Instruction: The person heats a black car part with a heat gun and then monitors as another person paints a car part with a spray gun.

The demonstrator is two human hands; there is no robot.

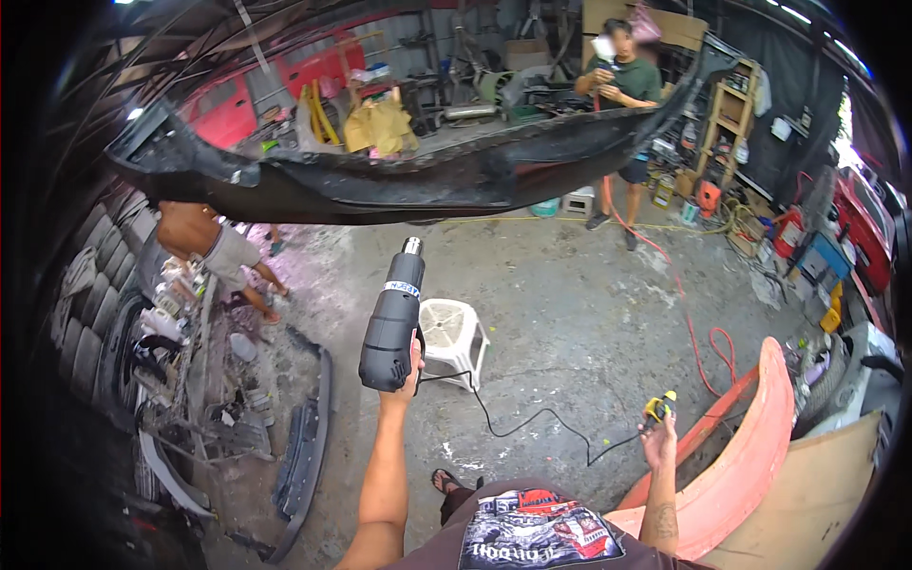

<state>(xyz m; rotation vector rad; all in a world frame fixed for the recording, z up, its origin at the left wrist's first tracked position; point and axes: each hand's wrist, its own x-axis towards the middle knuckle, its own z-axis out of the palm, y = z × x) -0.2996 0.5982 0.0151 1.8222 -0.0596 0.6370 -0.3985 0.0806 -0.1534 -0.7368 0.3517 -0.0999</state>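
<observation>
The left hand (414, 369) is wrapped around a black heat gun (390, 328), held above the concrete floor (570, 294), its metal nozzle (412, 247) pointing toward a long black bumper (380, 195). The right hand (657, 444) grips a small yellow-and-black piece (657, 409); a black cable (589, 463) sags between both hands, near a white stool (450, 323) standing on the floor.

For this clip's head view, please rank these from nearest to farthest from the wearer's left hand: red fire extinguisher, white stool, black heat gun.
1. Black heat gun: in the left hand itself.
2. White stool: on the floor, just beyond the hand and to its right.
3. Red fire extinguisher: far off toward the right side of the workshop.
</observation>
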